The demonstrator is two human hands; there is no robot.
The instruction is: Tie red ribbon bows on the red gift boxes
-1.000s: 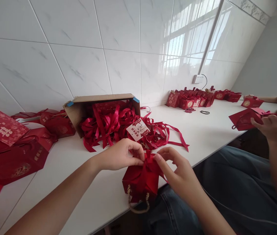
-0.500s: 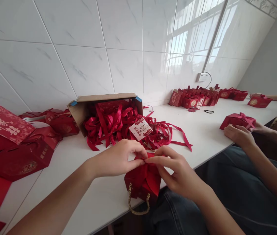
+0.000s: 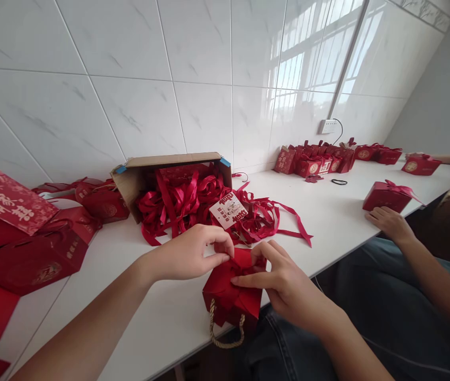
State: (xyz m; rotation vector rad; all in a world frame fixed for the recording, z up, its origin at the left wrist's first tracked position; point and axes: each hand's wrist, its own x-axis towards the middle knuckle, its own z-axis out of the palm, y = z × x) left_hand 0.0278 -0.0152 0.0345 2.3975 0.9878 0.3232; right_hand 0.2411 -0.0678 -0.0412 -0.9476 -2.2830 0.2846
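A small red gift box with a beige rope handle sits at the near edge of the white counter. My left hand pinches the red flaps at the box's top with thumb and forefinger. My right hand rests on the box's top right, its fingers curled and pressing the flaps. Just behind lies a heap of red ribbons with a white tag on it.
A brown carton lies on its side spilling ribbons. Red paper bags are piled at the left. A row of finished red boxes stands by the wall. At the right another person's hand rests next to a red box.
My right hand has dropped from pinching the top to lying on the box's flaps. The other person has set a red box on the counter and drawn the hand back.
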